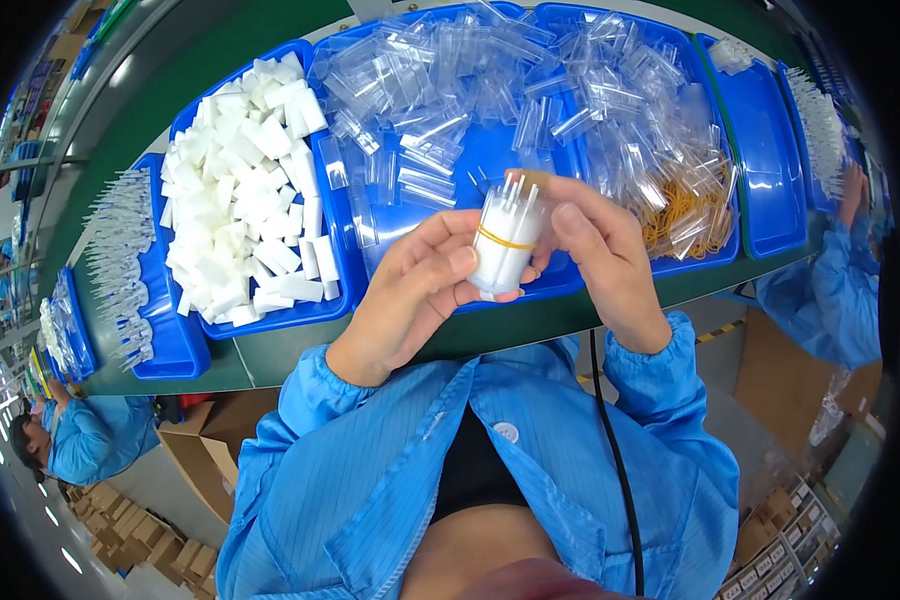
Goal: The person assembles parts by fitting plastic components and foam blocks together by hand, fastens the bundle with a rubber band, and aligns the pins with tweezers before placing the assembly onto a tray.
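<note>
Both hands hold a banded bundle (pixel 502 255) of white pieces over the front edge of the middle tray. Thin pins stick up from its top, and a yellow rubber band (pixel 506 241) runs round its upper half. My left hand (pixel 410 290) grips the bundle from the left, with the thumb across its front and fingers underneath. On the other side my right hand (pixel 605 255) curls its fingers behind the bundle's right side and top, the thumb bent beside the pins. What lies behind the bundle is hidden by the fingers.
A blue tray of white blocks (pixel 260 190) stands left, beside a tray of pinned pieces (pixel 120 260). Clear plastic sleeves (pixel 410 80) fill the middle trays. Loose rubber bands (pixel 685 215) lie right of my hands. Co-workers in blue (pixel 820 290) sit at both sides.
</note>
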The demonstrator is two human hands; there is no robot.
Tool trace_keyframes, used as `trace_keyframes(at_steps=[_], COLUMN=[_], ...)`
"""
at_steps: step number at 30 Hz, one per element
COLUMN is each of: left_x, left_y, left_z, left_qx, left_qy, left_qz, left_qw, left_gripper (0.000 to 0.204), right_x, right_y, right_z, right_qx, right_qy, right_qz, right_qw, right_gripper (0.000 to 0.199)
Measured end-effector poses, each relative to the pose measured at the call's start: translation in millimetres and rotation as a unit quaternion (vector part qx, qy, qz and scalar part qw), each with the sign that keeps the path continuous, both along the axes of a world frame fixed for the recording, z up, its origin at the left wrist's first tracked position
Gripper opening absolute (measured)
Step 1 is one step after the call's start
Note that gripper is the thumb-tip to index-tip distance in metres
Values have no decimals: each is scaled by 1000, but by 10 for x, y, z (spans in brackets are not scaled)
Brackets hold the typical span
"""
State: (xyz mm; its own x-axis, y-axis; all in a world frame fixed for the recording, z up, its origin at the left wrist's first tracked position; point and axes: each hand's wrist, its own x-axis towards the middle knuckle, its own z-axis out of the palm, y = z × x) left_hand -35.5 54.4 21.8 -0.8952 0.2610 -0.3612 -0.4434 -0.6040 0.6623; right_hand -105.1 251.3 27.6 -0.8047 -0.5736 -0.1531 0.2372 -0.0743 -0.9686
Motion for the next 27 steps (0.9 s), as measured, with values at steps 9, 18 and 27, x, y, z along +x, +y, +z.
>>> trace_keyframes(at_steps=[9,18,27], left_x=[-56,-59,-46], left_y=[-26,164,249], left_z=[-61,-26,-63], left_qx=[185,117,17], left_qy=[-54,-95,15], left_qz=[-52,-61,-75], left_qw=[980,987,997], left_gripper=[50,46,49], right_x=[36,57,35], right_y=[-2,107,132], right_z=[36,-6,-8], right_qx=[-32,7,47], right_qy=[-18,151,80], right_qz=[-29,-35,-83], right_qw=[999,988,992], right_gripper=[47,54,54])
